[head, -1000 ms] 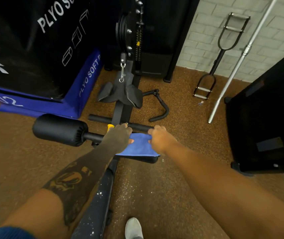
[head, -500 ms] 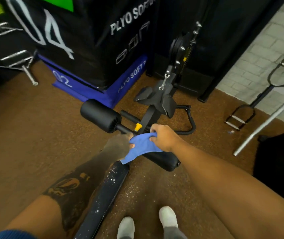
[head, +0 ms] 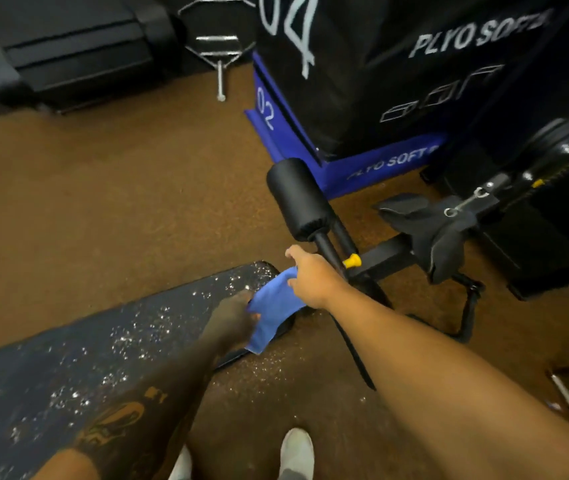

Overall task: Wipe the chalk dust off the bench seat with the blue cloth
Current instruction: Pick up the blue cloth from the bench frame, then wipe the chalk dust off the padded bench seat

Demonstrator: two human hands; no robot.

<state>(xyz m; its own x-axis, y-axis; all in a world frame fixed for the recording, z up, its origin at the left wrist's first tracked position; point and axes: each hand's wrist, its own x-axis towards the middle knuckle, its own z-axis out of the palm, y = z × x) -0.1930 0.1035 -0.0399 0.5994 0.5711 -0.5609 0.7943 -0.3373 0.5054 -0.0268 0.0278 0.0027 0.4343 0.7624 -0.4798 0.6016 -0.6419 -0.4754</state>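
Observation:
A dark bench seat (head: 110,327) runs from the lower left toward the middle, speckled with white chalk dust. The blue cloth (head: 272,310) hangs over the seat's far end, stretched between both hands. My left hand (head: 231,318), in shadow, pinches the cloth's lower left part. My right hand (head: 314,278) grips the cloth's upper right edge, just in front of the bench's black post. Part of the cloth droops past the seat's edge toward the floor.
A black foam roller pad (head: 298,199) with a yellow pin (head: 351,261) stands just beyond the hands. Black and blue plyo boxes (head: 362,98) sit behind it, a cable machine (head: 535,188) at right. Chalk specks lie on the brown floor (head: 103,209). My shoes (head: 297,452) are below.
The view has swung left, so the bench seat now fills the lower left. Both hands have kept hold of the cloth and brought it down onto the seat's far end.

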